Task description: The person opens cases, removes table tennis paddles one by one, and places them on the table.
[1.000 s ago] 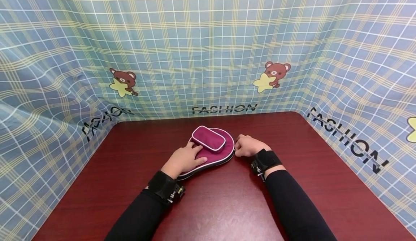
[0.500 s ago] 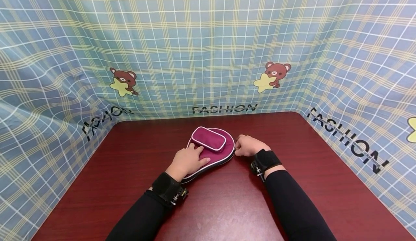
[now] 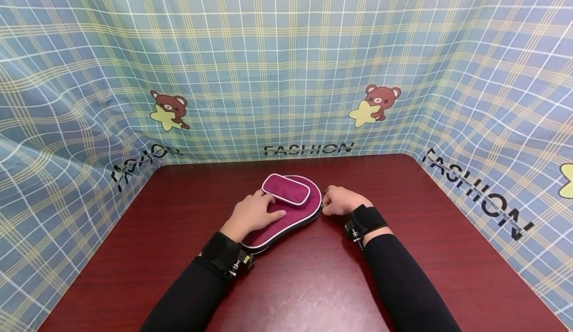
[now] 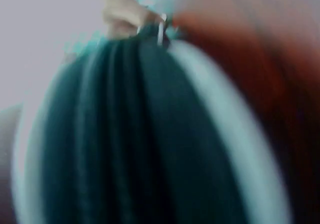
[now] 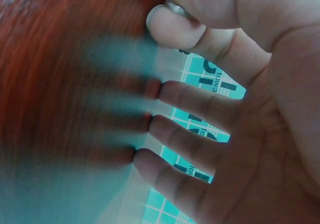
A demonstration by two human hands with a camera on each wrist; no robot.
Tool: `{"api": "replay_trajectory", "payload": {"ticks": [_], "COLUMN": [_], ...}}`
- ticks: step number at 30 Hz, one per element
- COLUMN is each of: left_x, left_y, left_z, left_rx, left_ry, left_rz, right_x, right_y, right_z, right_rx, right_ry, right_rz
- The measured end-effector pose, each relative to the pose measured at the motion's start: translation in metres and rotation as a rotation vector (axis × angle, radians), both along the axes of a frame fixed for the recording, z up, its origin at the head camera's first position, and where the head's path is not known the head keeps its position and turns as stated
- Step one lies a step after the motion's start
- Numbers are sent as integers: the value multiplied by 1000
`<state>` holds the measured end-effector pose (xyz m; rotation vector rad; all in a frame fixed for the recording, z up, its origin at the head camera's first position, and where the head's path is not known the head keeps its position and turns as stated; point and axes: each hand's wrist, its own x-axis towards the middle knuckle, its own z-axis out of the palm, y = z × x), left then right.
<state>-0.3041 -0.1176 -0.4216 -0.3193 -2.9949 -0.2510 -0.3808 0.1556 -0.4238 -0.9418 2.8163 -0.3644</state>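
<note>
A magenta paddle-shaped zip case [image 3: 293,217] with white piping lies on the table, a small raised pocket [image 3: 286,189] on its top. My left hand [image 3: 250,215] rests on the case's narrower part, fingertips at the pocket's near-left edge and thumb stretched over the fabric. At the rounded right end, my right hand [image 3: 342,201] pinches a metal zipper pull [image 5: 176,7] between thumb and index finger; its other fingers touch the tabletop in the right wrist view. The left wrist view looks along the dark zipper side [image 4: 165,114] of the case, blurred, towards the pinching fingers.
The dark red glossy table [image 3: 309,282] carries the case near its far middle. Blue checked cloth [image 3: 295,73] with bears and lettering hangs around the back and both sides. Black wrist straps with small cameras sit on both wrists.
My left hand shifts slightly right, then back left, with its fingers drawing in towards the pocket's edge. The case moves barely. My right hand stays almost still at the zipper pull.
</note>
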Motion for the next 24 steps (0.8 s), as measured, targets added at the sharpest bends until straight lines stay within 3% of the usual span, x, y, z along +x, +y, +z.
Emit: {"api": "replay_trajectory", "payload": {"ticks": [6, 9, 15, 19, 24], "left_x": [-12, -14, -16, -14, -6], "left_y": [-10, -12, -19, -17, -6], "left_z": [-7, -10, -13, -13, -11], "left_rx": [192, 229, 202, 133, 79], "left_ry": [-73, -100, -134, -120, -116], "left_rz": [-30, -94, -241, -236, -175], "right_x": [0, 0, 0, 0, 1], "right_y": [0, 0, -1, -1, 0], "right_z": [1, 1, 1, 2, 4], "right_rx": [-3, 6, 17, 23, 2], "right_ry": [-4, 3, 2, 2, -43], "right_rz": [7, 14, 2, -7, 0]}}
